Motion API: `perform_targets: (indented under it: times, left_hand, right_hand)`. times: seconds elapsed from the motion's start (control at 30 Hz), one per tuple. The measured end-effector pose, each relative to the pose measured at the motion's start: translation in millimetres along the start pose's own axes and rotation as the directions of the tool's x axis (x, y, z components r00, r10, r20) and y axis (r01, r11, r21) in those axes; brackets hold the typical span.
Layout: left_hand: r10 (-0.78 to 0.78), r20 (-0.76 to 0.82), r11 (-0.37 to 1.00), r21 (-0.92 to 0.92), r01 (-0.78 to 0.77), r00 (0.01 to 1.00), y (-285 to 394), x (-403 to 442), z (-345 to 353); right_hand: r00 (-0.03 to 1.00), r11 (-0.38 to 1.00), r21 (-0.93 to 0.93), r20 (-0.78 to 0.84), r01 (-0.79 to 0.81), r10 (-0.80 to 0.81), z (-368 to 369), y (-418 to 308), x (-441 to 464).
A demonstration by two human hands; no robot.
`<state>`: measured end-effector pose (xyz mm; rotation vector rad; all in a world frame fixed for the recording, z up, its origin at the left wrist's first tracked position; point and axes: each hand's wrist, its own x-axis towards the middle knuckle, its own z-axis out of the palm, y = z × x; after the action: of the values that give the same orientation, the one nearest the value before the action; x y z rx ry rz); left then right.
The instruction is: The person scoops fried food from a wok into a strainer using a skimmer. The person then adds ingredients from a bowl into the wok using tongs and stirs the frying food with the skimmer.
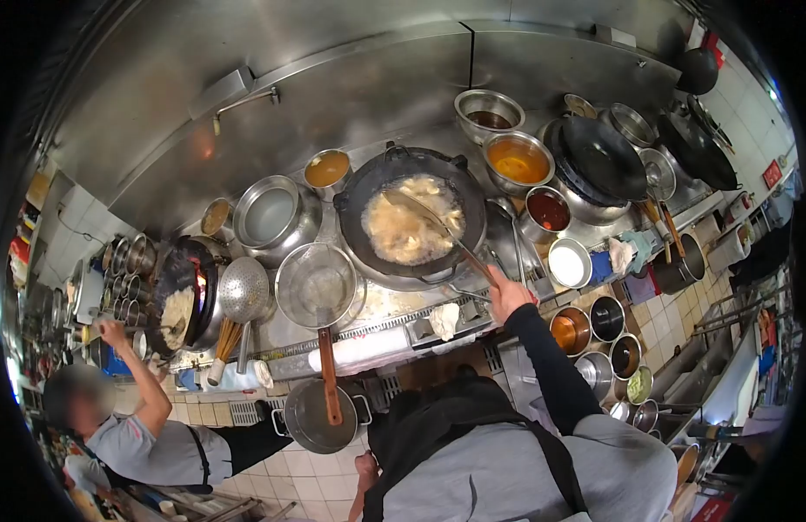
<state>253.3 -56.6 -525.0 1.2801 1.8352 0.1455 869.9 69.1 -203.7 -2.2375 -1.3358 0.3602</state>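
Observation:
In the head view my right hand (511,296) is closed around the handle of a long ladle (464,248). The ladle's far end is in a large black wok (355,217), among pale pieces frying in bubbling oil (411,226). My left hand (366,465) hangs low beside my body, fingers curled; what it holds, if anything, cannot be made out. Close to it stands a two-handled pot (311,418). A wire strainer (316,283) with a wooden handle lies left of the wok, beside a perforated skimmer (244,290).
At left another person (150,435) works at a flaming wok (181,317). Bowls of orange liquid (518,165) and red sauce (548,211) stand right of my wok, near a black wok (603,161). Sauce containers (607,317) sit at lower right; a steel pot (272,217) stands at left.

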Motion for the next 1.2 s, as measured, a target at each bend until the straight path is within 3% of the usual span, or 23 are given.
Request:
perform_targets:
  times: [0.07,0.13,0.2,0.3,0.37,0.47,0.6,0.7,0.8,0.9,0.93,1.0,1.03,1.1,1.2]
  left_hand:
    - [0.077,-0.045,0.997,0.031,-0.076,0.996,1,6,0]
    - [-0.02,-0.107,0.999,-0.041,0.015,0.994,7,8,-3]
    - [-0.308,-0.151,0.933,-0.241,0.267,0.939,37,1,-7]
    - [-0.331,-0.16,0.924,-0.254,0.286,0.93,33,9,-4]
    - [-0.038,-0.178,0.998,-0.052,0.03,0.983,-5,20,2]
    - [0.093,-0.145,0.994,0.068,-0.084,0.985,-20,17,5]
    - [-0.196,-0.003,0.973,-0.126,0.195,0.981,10,-10,-8]
    - [-0.324,0.03,0.919,-0.229,0.322,0.946,45,-31,-16]
    - [-0.15,0.037,0.985,-0.084,0.152,0.988,21,-19,-12]
    - [-0.057,0.087,0.998,0.0,0.057,0.995,14,-9,-12]
    - [-0.062,0.102,0.998,-0.011,0.063,0.993,18,-9,-15]
    - [-0.084,0.125,0.994,-0.058,0.092,0.989,29,-8,-18]
    - [-0.08,0.086,0.995,-0.057,0.085,0.993,28,-5,-18]
    - [-0.043,-0.043,0.999,-0.016,0.042,0.998,15,6,-11]
    - [-0.183,-0.131,0.977,-0.132,0.165,0.974,18,3,-9]
  right_hand:
    - [0.998,0.999,0.038,-0.051,0.036,-0.034,-8,-11,5]
    - [0.992,0.996,0.066,-0.112,0.059,-0.052,-15,-24,-3]
    - [0.994,0.993,0.113,-0.109,0.033,-0.021,-2,-19,-10]
    - [0.998,0.994,0.101,-0.064,0.031,-0.025,16,-3,-7]
    - [0.998,0.998,0.051,-0.055,0.044,-0.041,20,6,0]
    - [0.991,0.989,0.14,-0.131,0.048,-0.03,-2,-10,-6]
    - [0.99,0.973,0.22,-0.138,0.063,-0.033,9,2,-13]
    - [1.0,0.999,0.045,0.012,0.004,-0.005,-4,7,-13]
    - [0.999,0.985,0.175,-0.038,0.007,-0.001,-19,-3,-8]
    - [0.982,0.995,0.099,-0.19,0.027,-0.008,-19,-16,15]
    - [0.988,0.993,0.114,-0.147,-0.035,0.052,-18,-22,26]
    - [0.99,0.994,0.108,-0.135,-0.015,0.03,9,5,51]
    - [0.992,0.994,0.106,-0.126,-0.002,0.015,25,22,62]
    - [0.975,0.956,0.274,-0.218,0.109,-0.049,21,37,68]
    - [0.976,0.984,0.174,-0.219,0.031,0.008,-16,27,52]
